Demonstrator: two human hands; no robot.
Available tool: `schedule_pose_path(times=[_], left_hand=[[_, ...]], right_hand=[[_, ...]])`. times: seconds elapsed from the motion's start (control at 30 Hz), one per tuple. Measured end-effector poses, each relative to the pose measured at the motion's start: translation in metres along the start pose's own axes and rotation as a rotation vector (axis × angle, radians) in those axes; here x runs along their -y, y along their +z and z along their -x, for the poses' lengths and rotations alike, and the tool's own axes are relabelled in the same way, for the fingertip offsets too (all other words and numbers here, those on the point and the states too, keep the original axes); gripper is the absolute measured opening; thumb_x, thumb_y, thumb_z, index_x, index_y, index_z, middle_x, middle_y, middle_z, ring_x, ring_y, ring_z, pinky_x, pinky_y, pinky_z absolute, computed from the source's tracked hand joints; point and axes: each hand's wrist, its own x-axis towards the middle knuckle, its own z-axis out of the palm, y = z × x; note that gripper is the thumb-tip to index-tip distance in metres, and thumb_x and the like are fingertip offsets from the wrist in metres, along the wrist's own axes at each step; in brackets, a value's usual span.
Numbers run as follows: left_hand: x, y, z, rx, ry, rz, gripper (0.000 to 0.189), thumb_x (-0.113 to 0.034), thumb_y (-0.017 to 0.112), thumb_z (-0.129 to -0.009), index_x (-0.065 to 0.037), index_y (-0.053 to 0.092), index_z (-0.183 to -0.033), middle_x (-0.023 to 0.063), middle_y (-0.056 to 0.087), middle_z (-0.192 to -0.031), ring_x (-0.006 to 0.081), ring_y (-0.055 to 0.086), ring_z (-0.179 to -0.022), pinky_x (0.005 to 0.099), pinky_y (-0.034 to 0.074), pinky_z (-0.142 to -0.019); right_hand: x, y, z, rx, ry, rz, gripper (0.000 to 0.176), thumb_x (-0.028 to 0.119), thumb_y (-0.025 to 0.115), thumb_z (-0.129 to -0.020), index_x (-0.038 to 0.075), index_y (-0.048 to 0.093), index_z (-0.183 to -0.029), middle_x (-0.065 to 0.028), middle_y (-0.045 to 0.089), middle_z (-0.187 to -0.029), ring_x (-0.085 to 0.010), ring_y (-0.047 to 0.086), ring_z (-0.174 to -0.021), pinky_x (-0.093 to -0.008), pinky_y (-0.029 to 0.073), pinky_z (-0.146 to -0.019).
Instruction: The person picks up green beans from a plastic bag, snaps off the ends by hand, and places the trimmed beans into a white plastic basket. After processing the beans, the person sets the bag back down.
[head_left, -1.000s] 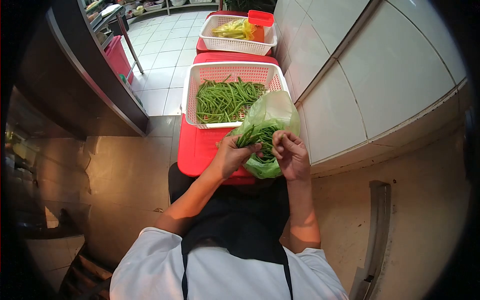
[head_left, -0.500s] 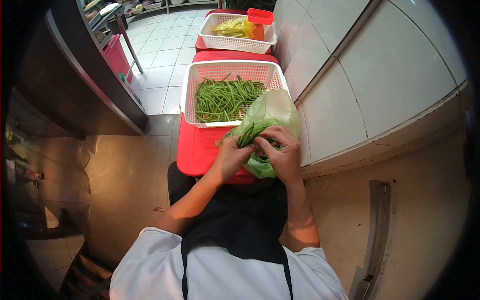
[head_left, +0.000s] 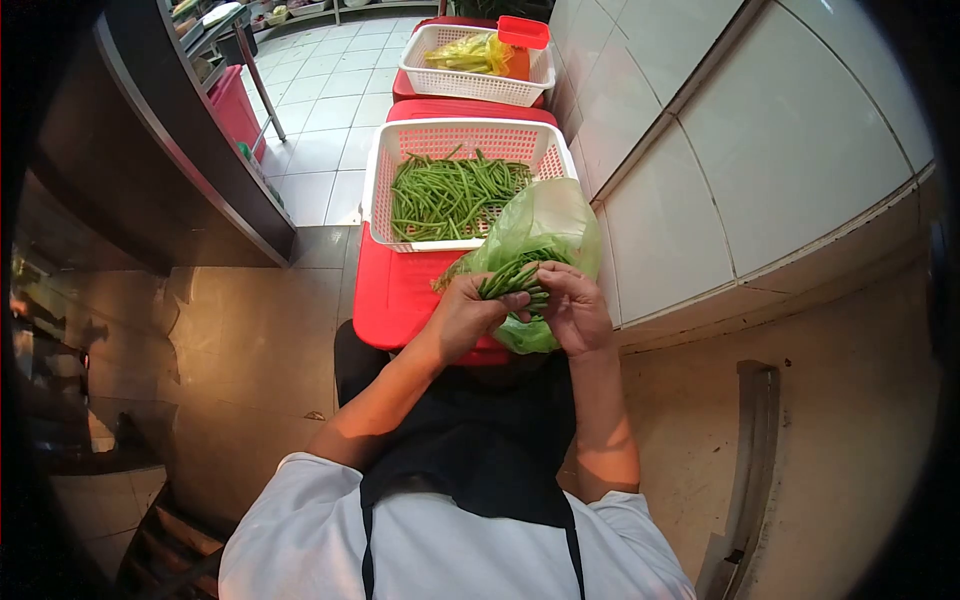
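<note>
Since the frame 0.5 s ago, the right hand (head_left: 577, 312) has slid off the top of the bundle of green beans (head_left: 514, 279) and settled at its right end, so the beans show between the 2 hands and lie more crosswise than before. The left hand (head_left: 468, 315) has its fingers (head_left: 500, 303) closed around the bundle from below and from the left, probably to keep the pods parallel and their ends level. The right hand's fingers curl over the pod tips. The view is too small to tell whether they pinch 1 pod or only rest on the ends. The bundle is held in the air in front of the person's dark apron (head_left: 480, 440), just above the mouth of a green plastic bag (head_left: 545, 222). The bag slumps open on the near right corner of the red surface (head_left: 392, 290) and leans towards the tiled wall (head_left: 760, 150), which seems to hold its mouth up within reach of both hands. Just behind the bag, on the same red surface, stands a white basket (head_left: 378, 190) with a loose layer of beans spread across its bottom, near enough to reach by stretching an arm. Farther off, a 2nd white basket (head_left: 470, 92) holds a yellow bag (head_left: 468, 52), well apart from the hands.
</note>
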Motion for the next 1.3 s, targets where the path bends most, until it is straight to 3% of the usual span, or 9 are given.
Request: schedule_pose_path(times=[0.1, 0.2, 0.4, 0.5, 0.7, 0.9, 1.03, 1.13, 1.3], left_hand=[[0.001, -0.002, 0.0, -0.058, -0.048, -0.021, 0.015, -0.008, 0.066, -0.099, -0.001, 0.072, -0.11, 0.0005, 0.072, -0.083, 0.0036, 0.059, -0.073, 0.0228, 0.047, -0.064], [0.001, 0.001, 0.0, -0.113, 0.005, -0.174, 0.014, -0.008, 0.066, -0.099, 0.0, 0.073, -0.107, 0.0022, 0.072, -0.083, 0.006, 0.062, -0.078, 0.0251, 0.05, -0.07], [0.018, -0.003, -0.008, -0.119, 0.155, -0.272, 0.014, -0.008, 0.067, -0.097, 0.003, 0.075, -0.102, 0.0032, 0.073, -0.084, 0.0072, 0.063, -0.079, 0.027, 0.051, -0.072], [0.015, 0.001, -0.006, -0.152, 0.16, -0.351, 0.015, -0.007, 0.067, -0.097, 0.003, 0.075, -0.104, 0.0031, 0.074, -0.084, 0.0075, 0.063, -0.079, 0.0276, 0.052, -0.071], [0.02, 0.013, -0.004, -0.27, 0.342, -0.386, 0.015, -0.006, 0.067, -0.096, 0.005, 0.075, -0.104, 0.004, 0.074, -0.083, 0.0076, 0.062, -0.077, 0.0286, 0.052, -0.07], [0.017, 0.013, -0.003, -0.293, 0.315, -0.442, 0.013, -0.006, 0.068, -0.096, 0.004, 0.075, -0.1, 0.0043, 0.074, -0.082, 0.0085, 0.064, -0.076, 0.0288, 0.052, -0.07], [0.019, 0.007, -0.004, -0.271, 0.243, -0.284, 0.013, -0.006, 0.068, -0.096, 0.004, 0.074, -0.101, 0.0037, 0.074, -0.082, 0.0086, 0.064, -0.077, 0.0273, 0.052, -0.07], [0.011, 0.002, -0.007, -0.249, 0.13, -0.204, 0.013, -0.006, 0.068, -0.097, 0.004, 0.073, -0.104, 0.0036, 0.074, -0.085, 0.0086, 0.065, -0.078, 0.0265, 0.052, -0.072], [0.004, 0.001, -0.004, -0.2, 0.022, -0.138, 0.014, -0.006, 0.067, -0.098, 0.002, 0.073, -0.108, 0.0043, 0.074, -0.09, 0.0089, 0.066, -0.081, 0.0266, 0.053, -0.074]], right_hand=[[-0.005, -0.003, -0.001, -0.078, -0.056, 0.184, 0.005, 0.007, 0.068, -0.092, 0.002, 0.068, -0.091, -0.0029, 0.07, -0.091, -0.0153, 0.066, -0.078, -0.0294, 0.051, -0.068], [-0.009, -0.012, -0.002, -0.09, -0.407, 0.883, 0.007, 0.008, 0.069, -0.091, 0.001, 0.067, -0.09, -0.003, 0.07, -0.089, -0.0138, 0.067, -0.079, -0.0327, 0.053, -0.066], [0.016, 0.016, 0.02, -0.079, -0.591, 1.461, 0.009, 0.005, 0.071, -0.084, 0.0, 0.064, -0.086, -0.0101, 0.065, -0.083, -0.0251, 0.067, -0.077, -0.0363, 0.054, -0.071], [0.012, 0.008, 0.016, -0.003, -0.91, 1.706, 0.011, 0.006, 0.072, -0.082, 0.002, 0.063, -0.086, -0.0119, 0.064, -0.087, -0.0316, 0.065, -0.081, -0.039, 0.054, -0.072], [-0.015, 0.01, 0.012, -0.229, -1.103, 1.739, 0.013, 0.008, 0.073, -0.085, 0.002, 0.063, -0.091, -0.0123, 0.063, -0.092, -0.0337, 0.063, -0.078, -0.0413, 0.053, -0.071], [-0.042, 0.002, -0.006, -0.67, -0.802, 1.224, 0.014, 0.012, 0.072, -0.09, 0.001, 0.063, -0.087, -0.0126, 0.062, -0.084, -0.0265, 0.064, -0.072, -0.0387, 0.051, -0.066], [-0.022, -0.025, -0.014, -0.55, -0.263, 1.217, 0.02, 0.017, 0.07, -0.095, -0.002, 0.07, -0.088, -0.0127, 0.071, -0.087, -0.0205, 0.066, -0.069, -0.0349, 0.051, -0.064], [-0.013, -0.022, -0.009, -0.437, -0.616, 1.357, 0.017, 0.016, 0.072, -0.093, 0.0, 0.073, -0.096, -0.0113, 0.071, -0.089, -0.0207, 0.067, -0.073, -0.0329, 0.053, -0.066], [0.016, 0.012, 0.01, -0.182, -0.673, 1.217, 0.015, 0.005, 0.074, -0.089, 0.001, 0.075, -0.104, -0.011, 0.072, -0.103, -0.0211, 0.069, -0.079, -0.0321, 0.055, -0.072]])
